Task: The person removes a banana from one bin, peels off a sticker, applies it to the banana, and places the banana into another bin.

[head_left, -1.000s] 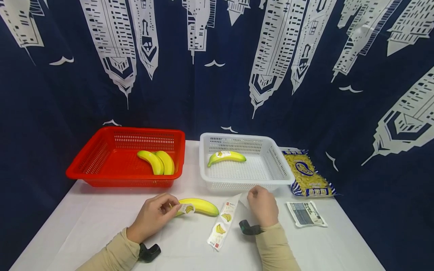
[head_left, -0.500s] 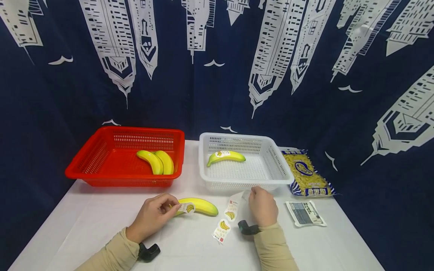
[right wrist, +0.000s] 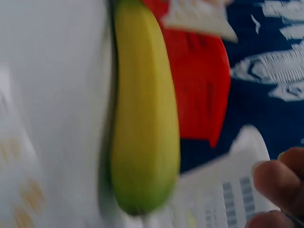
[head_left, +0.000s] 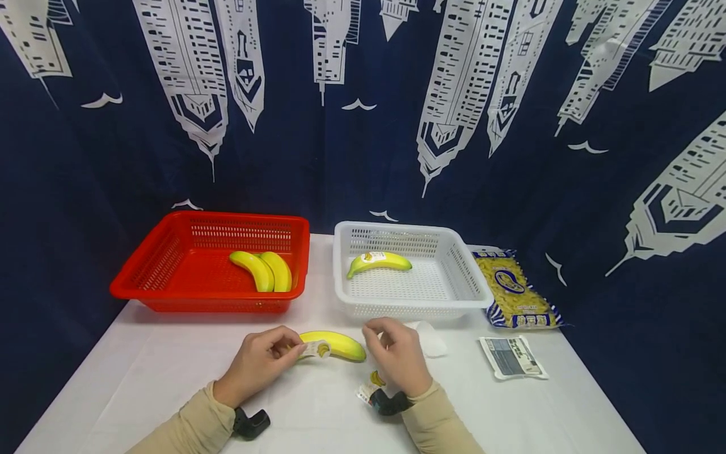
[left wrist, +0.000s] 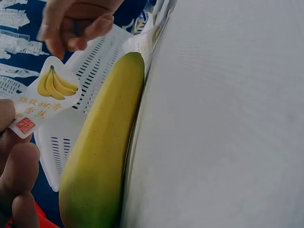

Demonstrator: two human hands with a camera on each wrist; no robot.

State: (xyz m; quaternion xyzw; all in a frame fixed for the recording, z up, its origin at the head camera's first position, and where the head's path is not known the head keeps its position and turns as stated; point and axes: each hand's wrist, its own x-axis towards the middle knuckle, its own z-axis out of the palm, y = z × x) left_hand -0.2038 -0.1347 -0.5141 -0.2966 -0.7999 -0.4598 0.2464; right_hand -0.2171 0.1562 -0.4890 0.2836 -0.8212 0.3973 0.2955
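Leftward since a second ago, the right hand now hovers with fingers curled, empty, at the banana's three o'clock, over the sticker strip. At nine o'clock, the left hand pinches a banana sticker against it. Beyond sit a red basket and a white basket.

White table with banana, baskets
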